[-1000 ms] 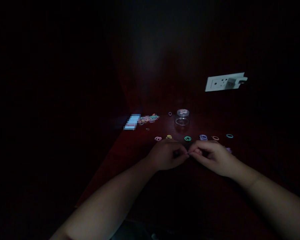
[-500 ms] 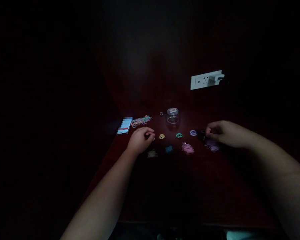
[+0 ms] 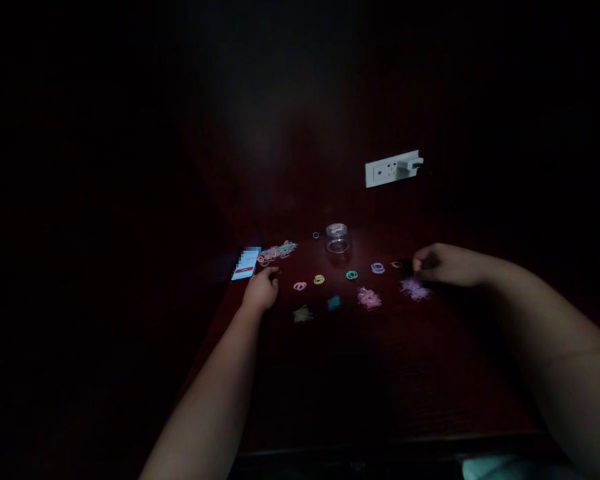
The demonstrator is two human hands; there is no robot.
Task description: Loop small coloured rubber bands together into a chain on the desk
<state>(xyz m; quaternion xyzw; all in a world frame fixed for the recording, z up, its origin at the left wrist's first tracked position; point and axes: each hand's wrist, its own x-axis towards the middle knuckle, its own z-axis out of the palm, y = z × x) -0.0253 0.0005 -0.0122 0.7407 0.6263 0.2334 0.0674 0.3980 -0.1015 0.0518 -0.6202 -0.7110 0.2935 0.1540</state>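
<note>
Bands in purple lie by the right hand; mixed bands by the left hand; I cannot tell either grip's state.

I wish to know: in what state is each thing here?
Jar: upright, closed
Phone: lit, lying flat
Wall socket: plug inserted
Mixed bands: loosely heaped
Purple bands: loosely heaped
Left hand: near mixed bands, grip unclear
Right hand: fingers curled near purple bands, grip unclear

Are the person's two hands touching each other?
No, the left hand is near the phone, while the right hand is apart, near the purple pile.
</note>
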